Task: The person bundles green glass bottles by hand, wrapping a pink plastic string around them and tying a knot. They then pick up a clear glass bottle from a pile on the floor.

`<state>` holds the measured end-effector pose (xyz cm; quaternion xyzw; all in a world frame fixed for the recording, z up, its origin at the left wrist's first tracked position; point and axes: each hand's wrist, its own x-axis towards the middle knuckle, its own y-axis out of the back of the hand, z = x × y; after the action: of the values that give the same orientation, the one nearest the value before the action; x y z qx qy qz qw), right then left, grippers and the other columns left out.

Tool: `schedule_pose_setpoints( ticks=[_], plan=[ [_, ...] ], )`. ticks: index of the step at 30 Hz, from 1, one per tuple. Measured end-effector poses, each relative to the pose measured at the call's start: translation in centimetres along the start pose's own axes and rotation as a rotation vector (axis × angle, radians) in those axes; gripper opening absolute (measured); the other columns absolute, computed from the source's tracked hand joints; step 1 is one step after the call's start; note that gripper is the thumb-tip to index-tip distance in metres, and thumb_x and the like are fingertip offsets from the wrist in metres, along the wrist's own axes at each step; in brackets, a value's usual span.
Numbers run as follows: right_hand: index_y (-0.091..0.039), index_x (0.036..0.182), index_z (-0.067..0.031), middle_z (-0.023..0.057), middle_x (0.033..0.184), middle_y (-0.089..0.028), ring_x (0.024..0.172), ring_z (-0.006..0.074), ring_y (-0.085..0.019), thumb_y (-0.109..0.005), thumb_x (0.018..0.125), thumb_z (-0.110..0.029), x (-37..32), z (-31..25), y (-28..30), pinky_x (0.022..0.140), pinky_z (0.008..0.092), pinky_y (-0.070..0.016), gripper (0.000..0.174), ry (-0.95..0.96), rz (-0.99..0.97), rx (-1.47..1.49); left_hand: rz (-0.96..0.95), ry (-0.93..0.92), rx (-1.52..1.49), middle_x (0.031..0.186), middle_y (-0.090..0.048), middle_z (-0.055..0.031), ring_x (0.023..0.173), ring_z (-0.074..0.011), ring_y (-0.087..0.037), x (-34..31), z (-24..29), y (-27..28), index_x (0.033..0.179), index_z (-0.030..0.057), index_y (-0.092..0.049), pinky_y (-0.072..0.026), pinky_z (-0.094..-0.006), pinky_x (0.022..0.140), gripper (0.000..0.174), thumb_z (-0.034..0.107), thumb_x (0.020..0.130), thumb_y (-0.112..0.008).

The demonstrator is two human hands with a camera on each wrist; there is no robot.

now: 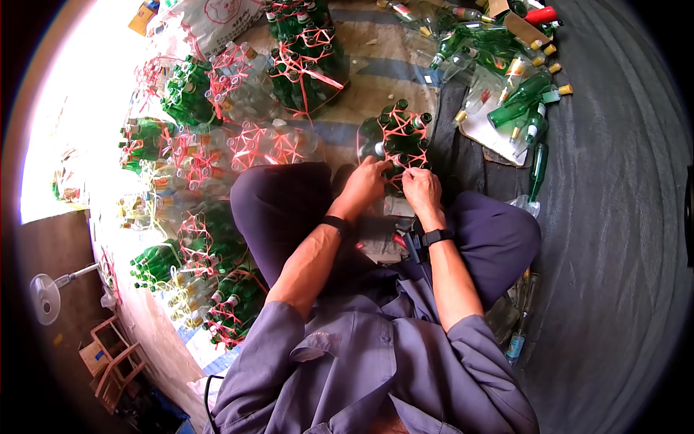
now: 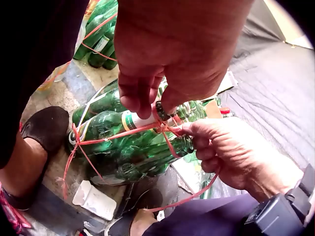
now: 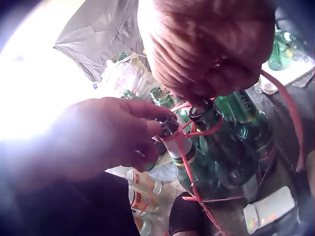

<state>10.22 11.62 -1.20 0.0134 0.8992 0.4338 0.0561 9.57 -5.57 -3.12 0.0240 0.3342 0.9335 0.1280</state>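
A bundle of green bottles [image 1: 370, 132] stands between the person's knees, laced round the necks with pink twine [image 2: 115, 135]. The left hand [image 1: 363, 186] is at the near necks; in the left wrist view the fingers of this left hand [image 2: 172, 54] curl round a dark bottle mouth [image 2: 161, 110]. Beside it the right hand [image 1: 423, 192] pinches the twine between thumb and forefinger, close to a knot, and a loose tail of twine hangs from this right hand [image 2: 236, 152]. In the right wrist view, the right hand [image 3: 206, 49] hovers over a bottle neck [image 3: 204, 115].
Several tied bundles of green and clear bottles [image 1: 188, 90] stand at the left and back. Loose bottles [image 1: 524, 94] lie on cardboard at the back right, beside dark sheeting [image 1: 600, 217]. A small white container [image 2: 95, 199] lies near the bundle. A fan [image 1: 45, 298] is at the far left.
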Motion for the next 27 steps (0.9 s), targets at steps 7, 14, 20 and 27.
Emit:
schedule_pose_setpoints(
  ticks=[7, 14, 20, 27],
  plan=[
    [-0.074, 0.095, -0.0103, 0.0187, 0.087, -0.071, 0.086, 0.0406, -0.068, -0.063, 0.088, -0.024, -0.2, -0.6, 0.8, 0.076, 0.0494, -0.0534, 0.019, -0.010, -0.031, -0.014, -0.008, -0.023, 0.021, 0.097, -0.060, -0.0153, 0.093, -0.0352, -0.061, 0.0, 0.3, 0.2, 0.111, 0.0086, -0.070, -0.0516, -0.0405, 0.086, 0.033, 0.005, 0.077, -0.069],
    [-0.072, 0.105, -0.0093, 0.0191, 0.095, -0.071, 0.091, 0.0386, -0.068, -0.066, 0.087, -0.023, -0.9, -0.6, 2.2, 0.079, 0.0476, -0.0532, 0.023, -0.088, -0.035, -0.030, -0.030, 0.035, 0.031, 0.102, -0.060, -0.0159, 0.092, -0.0368, -0.063, -0.1, 0.8, 0.4, 0.113, 0.0082, -0.069, -0.0530, -0.0427, 0.085, 0.034, 0.005, 0.079, -0.068],
    [-0.070, 0.109, -0.0084, 0.0188, 0.092, -0.069, 0.088, 0.0384, -0.067, -0.070, 0.084, -0.021, -2.2, -1.6, 3.7, 0.078, 0.0489, -0.0524, 0.027, 0.004, 0.078, -0.197, -0.024, -0.021, 0.054, 0.100, -0.061, -0.0155, 0.097, -0.0358, -0.062, 0.0, -0.5, -0.6, 0.112, 0.0076, -0.069, -0.0525, -0.0415, 0.088, 0.033, 0.005, 0.079, -0.069],
    [-0.068, 0.110, -0.0033, 0.0207, 0.095, -0.069, 0.091, 0.0386, -0.066, -0.070, 0.084, -0.021, -2.4, -0.4, 2.9, 0.080, 0.0482, -0.0526, 0.032, -0.075, 0.036, -0.173, -0.032, 0.044, 0.031, 0.100, -0.061, -0.0166, 0.097, -0.0362, -0.062, -0.1, 0.8, 0.2, 0.111, 0.0075, -0.069, -0.0522, -0.0415, 0.088, 0.032, 0.005, 0.079, -0.069]
  ],
)
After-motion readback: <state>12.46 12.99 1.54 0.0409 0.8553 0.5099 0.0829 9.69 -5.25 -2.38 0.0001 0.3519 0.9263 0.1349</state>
